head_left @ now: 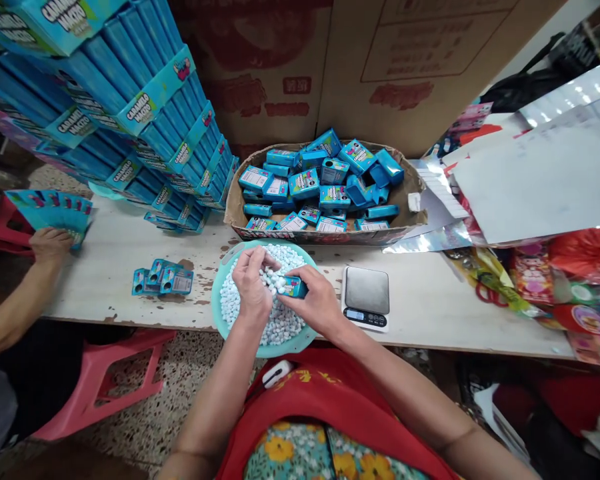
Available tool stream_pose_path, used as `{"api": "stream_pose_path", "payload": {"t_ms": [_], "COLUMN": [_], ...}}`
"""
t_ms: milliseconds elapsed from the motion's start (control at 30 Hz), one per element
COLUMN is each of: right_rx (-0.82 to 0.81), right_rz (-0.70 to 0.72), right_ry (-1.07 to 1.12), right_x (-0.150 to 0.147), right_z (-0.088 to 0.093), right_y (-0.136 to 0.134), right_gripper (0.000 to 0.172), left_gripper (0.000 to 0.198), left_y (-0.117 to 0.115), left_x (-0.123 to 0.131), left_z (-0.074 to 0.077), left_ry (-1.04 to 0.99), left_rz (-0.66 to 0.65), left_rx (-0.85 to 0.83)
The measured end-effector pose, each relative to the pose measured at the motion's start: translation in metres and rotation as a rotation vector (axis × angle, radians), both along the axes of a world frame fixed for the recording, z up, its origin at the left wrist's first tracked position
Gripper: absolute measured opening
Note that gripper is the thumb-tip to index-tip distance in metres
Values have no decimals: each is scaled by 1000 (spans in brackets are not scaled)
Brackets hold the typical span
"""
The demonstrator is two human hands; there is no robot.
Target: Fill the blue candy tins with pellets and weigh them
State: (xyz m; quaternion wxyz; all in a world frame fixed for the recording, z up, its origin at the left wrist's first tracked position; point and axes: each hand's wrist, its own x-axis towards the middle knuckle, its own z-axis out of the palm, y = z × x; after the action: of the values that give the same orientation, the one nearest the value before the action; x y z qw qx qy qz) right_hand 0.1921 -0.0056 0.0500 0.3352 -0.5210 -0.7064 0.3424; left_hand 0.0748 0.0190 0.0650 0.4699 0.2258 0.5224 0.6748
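A mint-green plastic basin point(220, 319) full of small pale candies point(280, 327) sits at the table's front edge. Over it, my right hand point(317, 300) grips a small blue candy box point(293, 287), its end turned toward my other hand. My left hand point(253, 283) is curled round several candies, held right beside the box. Right of the basin lies a small digital scale point(365, 293) with a lit display. To the left, a few blue candy boxes point(175, 279) lie close together on the table.
Behind the basin stands a cut-down carton point(325, 237) of loose blue boxes. Stacked display trays point(145, 110) rise at the left. Big cardboard boxes point(360, 80) back the table. Wrappers point(530, 267) and red scissors point(490, 293) lie right. A co-worker's hand point(53, 245) holds flat blue cartons.
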Motion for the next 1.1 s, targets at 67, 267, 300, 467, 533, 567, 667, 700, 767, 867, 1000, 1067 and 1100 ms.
{"api": "stream_pose_path", "payload": {"t_ms": [67, 267, 300, 467, 533, 567, 667, 700, 767, 867, 1000, 1067, 1100], "right_rx": [6, -1, -7, -30, -37, -37, -2, 13, 11, -40, -21, 14, 28], "right_rz": [-6, -16, -14, -18, -23, -22, -16, -16, -23, -31, -52, -66, -68], "right_ry": [5, -8, -15, -5, 15, 28, 67, 78, 97, 137, 240, 277, 283], "right_x": [1, 4, 4, 3, 3, 3, 4, 3, 2, 4, 18, 26, 30], "right_z": [2, 1, 0, -1, 0, 1, 1, 0, -4, -6, 6, 13, 15], "right_y": [0, 0, 1, 2, 2, 2, 1, 1, 2, 3, -1, -4, -5], "right_gripper": [31, 32, 32, 30, 31, 32, 32, 31, 28, 28, 33, 33, 33], "left_gripper": [24, 25, 25, 24, 22, 21, 19, 19, 19, 18, 20, 23, 24], "left_y": [1, 2, 2, 0, -1, -1, -1, -1, -2, -3, 8, 20, 26], "left_x": [0, 4, 5, 6, 4, 3, 3, 4, 6, 2, -21, -34, -38], "left_z": [0, 2, 2, 7, 9, 9, 8, 7, 6, 9, -2, -26, -42], "left_ry": [17, -14, -23, -44, -53, -63, -79, -80, -86, -121, 52, 380, 592], "left_rz": [-5, -30, -38, -169, -171, -162, -172, -193, -263, -353, -262, -225, -240], "left_rx": [20, 0, 0, 53, 73, 84, 126, 131, 109, 82, 153, 120, 89]}}
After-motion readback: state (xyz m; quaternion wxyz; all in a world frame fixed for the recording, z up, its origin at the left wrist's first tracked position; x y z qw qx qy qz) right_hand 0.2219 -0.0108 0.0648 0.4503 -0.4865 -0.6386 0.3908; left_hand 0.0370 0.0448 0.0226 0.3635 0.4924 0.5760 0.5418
